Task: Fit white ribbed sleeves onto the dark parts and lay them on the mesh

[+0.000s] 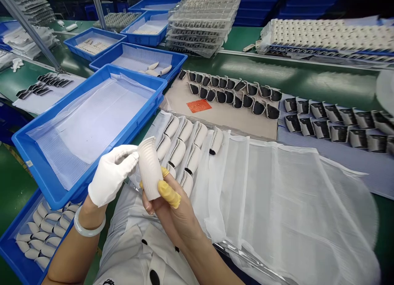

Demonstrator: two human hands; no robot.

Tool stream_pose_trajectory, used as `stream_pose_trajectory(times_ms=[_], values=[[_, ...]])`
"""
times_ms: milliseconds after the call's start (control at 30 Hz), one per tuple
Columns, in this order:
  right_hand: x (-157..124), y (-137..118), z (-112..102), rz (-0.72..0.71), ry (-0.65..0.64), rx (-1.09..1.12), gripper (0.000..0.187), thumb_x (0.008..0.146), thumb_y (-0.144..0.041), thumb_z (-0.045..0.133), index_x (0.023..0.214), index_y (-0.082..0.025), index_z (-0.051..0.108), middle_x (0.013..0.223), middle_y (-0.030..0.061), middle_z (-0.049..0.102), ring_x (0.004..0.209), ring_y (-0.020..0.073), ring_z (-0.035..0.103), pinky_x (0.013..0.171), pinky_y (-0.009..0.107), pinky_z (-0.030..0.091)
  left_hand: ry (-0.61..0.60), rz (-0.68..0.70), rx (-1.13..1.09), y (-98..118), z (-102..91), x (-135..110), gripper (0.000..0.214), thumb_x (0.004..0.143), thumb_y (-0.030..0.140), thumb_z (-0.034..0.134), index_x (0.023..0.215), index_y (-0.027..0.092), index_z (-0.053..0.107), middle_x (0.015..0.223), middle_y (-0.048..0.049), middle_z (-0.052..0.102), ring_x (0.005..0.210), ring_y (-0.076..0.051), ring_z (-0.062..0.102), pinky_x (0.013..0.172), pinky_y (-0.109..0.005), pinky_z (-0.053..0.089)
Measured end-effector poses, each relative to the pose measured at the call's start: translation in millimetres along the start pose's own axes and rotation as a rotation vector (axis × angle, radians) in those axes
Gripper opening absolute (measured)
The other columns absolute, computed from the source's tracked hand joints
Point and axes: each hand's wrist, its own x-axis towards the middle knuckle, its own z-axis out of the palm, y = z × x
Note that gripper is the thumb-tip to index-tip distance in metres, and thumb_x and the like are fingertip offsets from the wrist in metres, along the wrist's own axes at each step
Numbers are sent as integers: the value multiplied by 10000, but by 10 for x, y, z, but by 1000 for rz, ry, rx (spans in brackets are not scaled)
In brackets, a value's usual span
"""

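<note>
Your gloved left hand (112, 174), your right hand (175, 207), both gripping a white ribbed shell (150, 168), orange label (199, 106) on cardboard (234, 123), writing unreadable

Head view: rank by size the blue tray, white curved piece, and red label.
Largest first: blue tray, white curved piece, red label. The piece sits nearest the camera, so its rank over the label is unsure.
</note>
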Motion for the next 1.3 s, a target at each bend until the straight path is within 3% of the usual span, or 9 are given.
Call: stream_pose_trajectory(times_ms=[367,500,600,700,800,900,1133,1300], values=[[-15,-6,-36,-55,25,-145,424,746,-466,710,1057,-209,578,713,-34,548,508,70,537,504,207,406,-16,23,1,-36,-9,13,181,739,320,703,854,180,706,659,20,649,525,-62,502,488,-161,438],[-8,25,-82,-88,55,-239,398,765,-438,703,1077,-227,574,813,-17,574,508,63,550,481,206,409,-17,124,38,-2,-13,12,186,759,287,701,932,221,714,962,-12,705,823,-113,621,707,-186,502],[7,70,-121,-111,49,-307,405,788,-424,684,1130,-244,562,926,6,583,513,63,565,477,218,425,-16,168,101,35,-14,9,211,752,279,713,959,243,711,1030,-9,694,930,-140,621,789,-214,497],[12,91,-137,-111,50,-336,415,803,-431,665,1154,-242,551,931,13,589,509,69,570,479,227,441,-22,227,199,46,-20,8,223,750,280,717,972,266,707,1016,5,686,932,-138,614,808,-223,487],[3,77,-129,-108,77,-342,429,811,-436,654,1161,-217,537,809,-3,599,507,77,559,486,223,444,-23,252,246,32,-27,8,218,751,285,715,968,265,703,977,6,679,897,-136,614,807,-234,485],[-9,59,-125,-111,92,-363,443,815,-453,644,1159,-199,528,660,-36,572,491,83,535,488,218,440,-20,242,243,25,-21,7,219,743,287,720,957,246,698,948,-1,670,879,-138,613,801,-239,488],[-38,48,-152,-74,65,-466,540,783,-498,658,1193,-190,490,581,-41,599,499,103,531,529,239,456,54,165,232,67,46,25,93,751,274,694,782,188,679,794,-1,665,728,-117,606,669,-209,500],[-43,36,-159,-56,66,-517,577,771,-518,660,1213,-184,495,540,-37,601,468,113,502,509,264,450,71,197,330,101,68,-2,147,776,313,653,829,183,696,835,-25,686,726,-136,616,649,-227,506]])
